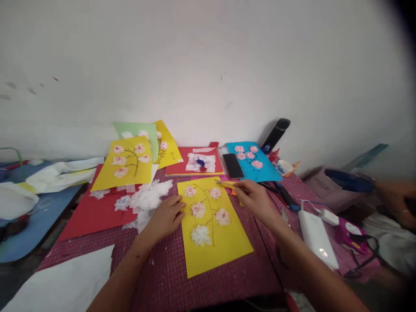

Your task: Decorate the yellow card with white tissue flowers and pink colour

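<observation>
A yellow sheet (234, 245) lies in front of me on the checked tablecloth. Several crumpled tissue flowers (198, 209) sit on it along a drawn brown stem; most have pink marks, and the lowest one is white. My left hand (167, 216) rests at the sheet's left edge, fingers stretched out, with nothing in it. In my right hand (255, 199), above the upper right edge, is a slim yellow pencil-like stick (225, 183), pointing left over the paper near the top right flower. Its exact kind is too small to tell.
White tissue pieces (149, 197) lie left on red paper (87, 216). Finished-looking yellow (107, 173) and blue (269, 167) flower sheets stand behind. A phone (233, 166), small cup (284, 167), white power bank (316, 238) and cables are rightward. Another person's arm (390, 195) shows far right.
</observation>
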